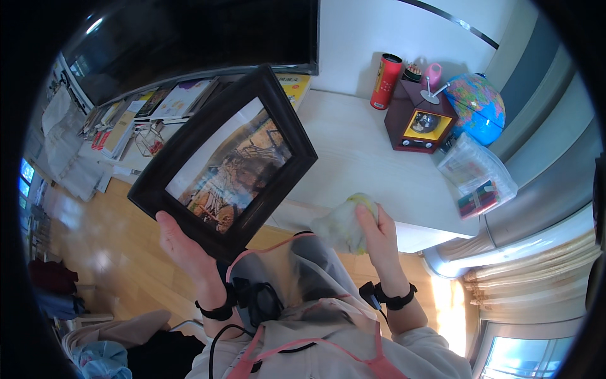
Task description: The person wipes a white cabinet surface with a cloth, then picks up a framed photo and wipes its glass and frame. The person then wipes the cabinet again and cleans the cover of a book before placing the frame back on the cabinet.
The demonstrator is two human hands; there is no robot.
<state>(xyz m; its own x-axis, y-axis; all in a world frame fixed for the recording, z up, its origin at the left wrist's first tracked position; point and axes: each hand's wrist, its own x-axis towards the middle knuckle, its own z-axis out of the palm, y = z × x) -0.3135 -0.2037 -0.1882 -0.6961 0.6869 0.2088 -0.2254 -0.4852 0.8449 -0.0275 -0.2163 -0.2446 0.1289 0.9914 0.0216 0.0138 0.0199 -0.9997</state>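
A dark picture frame (284,184) with a photo behind its glazing is held up, tilted, in front of the white desk. My left hand (184,246) grips its lower left corner; the thumb lies on the front edge and the other fingers are hidden behind. In my right hand (376,227) is a bunched, whitish cloth (341,227) with a yellow edge. The cloth is slightly blurred and hangs near the desk's front edge, apart from the frame. Both wrists wear black bands, and a transparent apron (307,279) with pink trim covers my lap.
On the white desk (336,128) stand a red canister (386,81), a retro-television-shaped box (419,121), a globe (478,106) and a clear case (478,175) of coloured pens. Books (182,99) and a wire ornament (149,140) lie below the large dark screen (199,38). Clothes (118,341) are piled lower left.
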